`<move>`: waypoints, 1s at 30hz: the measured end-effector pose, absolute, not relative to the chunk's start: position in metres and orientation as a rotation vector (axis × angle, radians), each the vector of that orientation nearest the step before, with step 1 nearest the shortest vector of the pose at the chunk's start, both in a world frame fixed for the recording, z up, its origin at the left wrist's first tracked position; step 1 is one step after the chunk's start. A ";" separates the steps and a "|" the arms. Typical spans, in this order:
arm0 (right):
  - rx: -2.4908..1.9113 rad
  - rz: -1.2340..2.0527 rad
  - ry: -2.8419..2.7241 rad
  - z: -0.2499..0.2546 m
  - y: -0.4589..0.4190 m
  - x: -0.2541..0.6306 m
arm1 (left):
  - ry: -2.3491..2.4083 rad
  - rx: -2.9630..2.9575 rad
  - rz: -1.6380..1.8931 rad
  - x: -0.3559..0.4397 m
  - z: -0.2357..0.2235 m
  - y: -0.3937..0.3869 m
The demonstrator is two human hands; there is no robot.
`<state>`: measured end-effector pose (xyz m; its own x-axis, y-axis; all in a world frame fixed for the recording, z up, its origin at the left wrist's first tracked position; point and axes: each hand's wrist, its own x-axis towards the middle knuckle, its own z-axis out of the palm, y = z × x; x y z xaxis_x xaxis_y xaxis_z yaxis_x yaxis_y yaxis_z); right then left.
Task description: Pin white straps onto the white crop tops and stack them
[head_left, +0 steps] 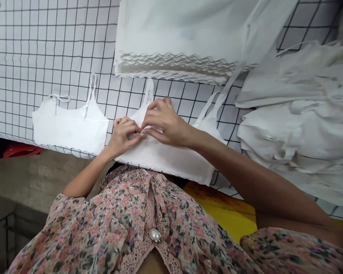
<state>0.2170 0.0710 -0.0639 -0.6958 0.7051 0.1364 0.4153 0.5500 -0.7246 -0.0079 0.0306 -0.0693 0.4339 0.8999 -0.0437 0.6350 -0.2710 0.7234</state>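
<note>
A white strappy camisole top [171, 160] lies flat in front of me at the table's near edge, its straps pointing away. My left hand [124, 135], with a ring on one finger, pinches a bit of its fabric near the left strap. Close against it, my right hand [167, 123] has thumb and forefinger pinched on the same spot. The fingertips of both hands meet there, so the small piece between them is mostly hidden. To the left, a second white camisole [71, 127] lies flat, apart from my hands.
The table has a white cloth with a black grid [45, 45]. Beyond my hands lies a stack of white fabric pieces [177, 34] with wavy edges. A heap of white garments [297, 129] is at the right. Something yellow [231, 217] and a red object [23, 149] show below the edge.
</note>
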 end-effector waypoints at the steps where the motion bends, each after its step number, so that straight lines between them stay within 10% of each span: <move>1: -0.908 0.974 -2.390 -0.060 0.075 0.218 | 1.298 1.992 0.494 -0.008 -0.069 0.032; 30: -1.049 1.047 -2.748 -0.023 0.230 0.249 | 1.306 2.228 0.379 -0.032 -0.068 0.043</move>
